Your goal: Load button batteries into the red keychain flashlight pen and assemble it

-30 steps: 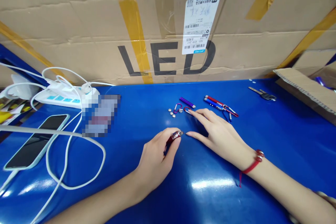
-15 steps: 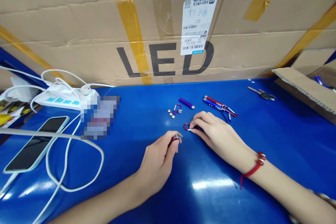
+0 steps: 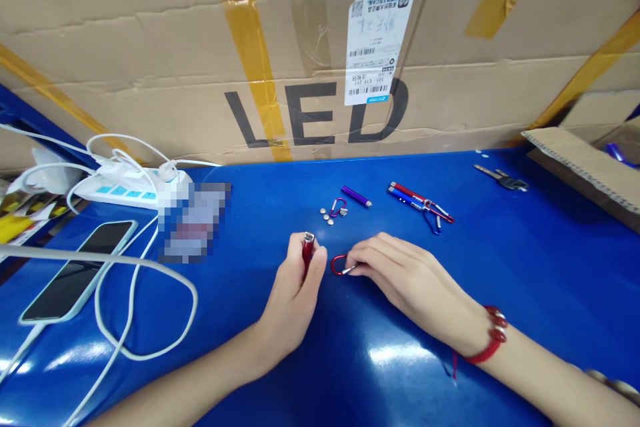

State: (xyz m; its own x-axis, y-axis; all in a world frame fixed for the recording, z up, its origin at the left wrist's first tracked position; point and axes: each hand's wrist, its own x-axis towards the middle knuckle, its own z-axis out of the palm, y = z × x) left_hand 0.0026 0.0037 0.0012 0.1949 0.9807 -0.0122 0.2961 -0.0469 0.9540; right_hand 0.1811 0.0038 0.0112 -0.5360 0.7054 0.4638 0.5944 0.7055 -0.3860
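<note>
My left hand (image 3: 293,300) is closed around a red penlight tube (image 3: 307,250), whose silver end points up and away. To its right, my right hand (image 3: 400,277) pinches a red carabiner (image 3: 338,265) by its silver gate side, just above the table. Beyond the hands lie several small button cells (image 3: 327,217) and a dark red carabiner (image 3: 337,207) with a small silver piece beside it. A purple penlight tube (image 3: 356,196) rests behind them. Farther right are a red penlight (image 3: 407,191) and a blue penlight (image 3: 404,199), both with carabiners attached.
Keys (image 3: 501,177) lie at the back right, near an open cardboard box (image 3: 585,163). On the left are a phone (image 3: 75,273), looping white cables (image 3: 193,293) and a power strip (image 3: 120,193). A large carton (image 3: 175,47) stands along the back of the blue table.
My left hand has moved left and slightly up, turning the red tube more upright. My right hand has brought the red carabiner left and towards me.
</note>
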